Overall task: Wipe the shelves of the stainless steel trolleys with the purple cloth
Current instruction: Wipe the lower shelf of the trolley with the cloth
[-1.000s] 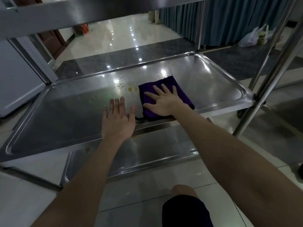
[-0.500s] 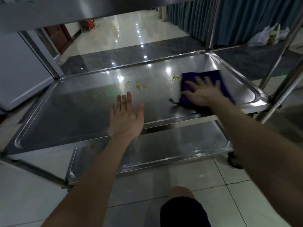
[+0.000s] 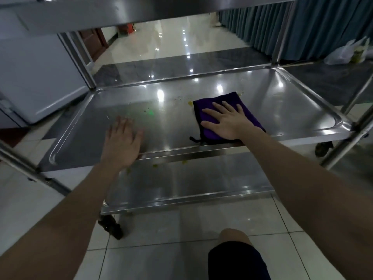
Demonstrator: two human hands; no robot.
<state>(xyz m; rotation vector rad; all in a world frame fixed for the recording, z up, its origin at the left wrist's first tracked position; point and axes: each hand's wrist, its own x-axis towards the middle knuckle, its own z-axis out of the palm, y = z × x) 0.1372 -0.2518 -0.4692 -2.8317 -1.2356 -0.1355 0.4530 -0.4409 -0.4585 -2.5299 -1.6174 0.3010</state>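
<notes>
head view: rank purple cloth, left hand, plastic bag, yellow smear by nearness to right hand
1. purple cloth, under the right hand
2. yellow smear, off the cloth's far-left corner
3. left hand, at the shelf near edge
4. plastic bag, far right floor

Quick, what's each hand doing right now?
Left hand: open, holding nothing.
Right hand: open, pressing flat on the folded purple cloth on the stainless steel trolley shelf.
</notes>
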